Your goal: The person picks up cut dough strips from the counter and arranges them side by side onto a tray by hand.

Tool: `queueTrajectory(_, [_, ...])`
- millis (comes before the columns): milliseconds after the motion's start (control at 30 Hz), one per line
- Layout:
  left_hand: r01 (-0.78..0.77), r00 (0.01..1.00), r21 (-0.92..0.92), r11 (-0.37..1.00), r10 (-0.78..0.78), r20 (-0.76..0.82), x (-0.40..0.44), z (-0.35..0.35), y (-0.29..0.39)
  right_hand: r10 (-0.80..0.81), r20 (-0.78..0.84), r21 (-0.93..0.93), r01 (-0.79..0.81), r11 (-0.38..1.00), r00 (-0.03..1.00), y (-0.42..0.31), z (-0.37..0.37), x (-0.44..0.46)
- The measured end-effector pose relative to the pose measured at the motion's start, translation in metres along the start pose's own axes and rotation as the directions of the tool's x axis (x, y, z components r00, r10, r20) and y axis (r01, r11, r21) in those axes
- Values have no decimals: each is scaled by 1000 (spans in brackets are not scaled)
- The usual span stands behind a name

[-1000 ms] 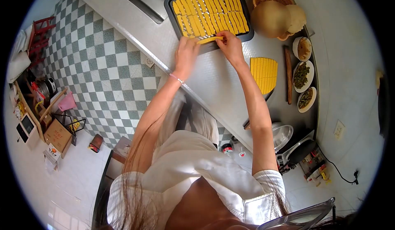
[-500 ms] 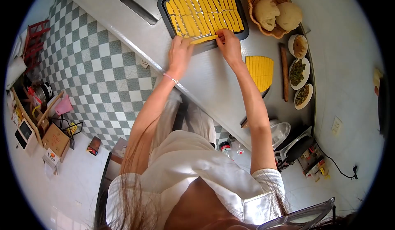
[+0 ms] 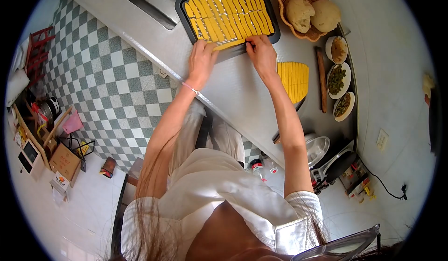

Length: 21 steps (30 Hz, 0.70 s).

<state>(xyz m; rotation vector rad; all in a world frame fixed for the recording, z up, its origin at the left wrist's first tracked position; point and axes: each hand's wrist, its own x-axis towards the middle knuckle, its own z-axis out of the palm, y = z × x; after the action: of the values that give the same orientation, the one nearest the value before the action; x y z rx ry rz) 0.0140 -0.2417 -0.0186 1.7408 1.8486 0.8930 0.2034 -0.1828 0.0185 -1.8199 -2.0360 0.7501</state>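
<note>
A dark baking tray (image 3: 275, 16) at the top of the view holds rows of flat yellow dough strips (image 3: 233, 13). Along its near edge lies one more yellow strip (image 3: 230, 45), set crosswise to the rest. My left hand (image 3: 201, 61) pinches this strip's left end, and my right hand (image 3: 262, 55) has its fingers closed over the right end. Both hands rest at the tray's near rim. To the right of my right forearm is a yellow dough sheet (image 3: 293, 80) cut into parallel strips, its lower part near a dark blade.
A wicker basket (image 3: 283, 2) with two pale dough-like lumps (image 3: 325, 16) stands right of the tray. Beyond the cut sheet lie a wooden rolling stick (image 3: 321, 79) and three white bowls (image 3: 347, 80) of food along the wall. A clear lid (image 3: 318, 150) sits by my right elbow.
The view has shifted slightly. My hands stay at the strip's two ends, with the right fingers a little lower and flatter against the tray's near edge.
</note>
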Motion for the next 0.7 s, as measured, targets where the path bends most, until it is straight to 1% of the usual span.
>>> queueTrajectory(67, [-29,999,-2,1000,29,21,2,0,-3,-46,-19,-25,46,999,999,3,5,-1])
queueTrajectory(233, [-93,992,-17,995,94,79,7,-3,-9,29,-40,-25,-30,999,999,5,11,-1])
queueTrajectory(333, [-87,989,-13,996,88,122,10,-6,-10,94,-26,-22,-95,995,995,5,16,2])
queueTrajectory(467, [-97,986,-20,995,99,135,12,-6,-12,172,-13,-13,-172,985,985,3,20,6])
queueTrajectory(700, [-139,983,-18,990,140,119,12,-9,-11,204,-26,129,-199,971,979,-9,11,2])
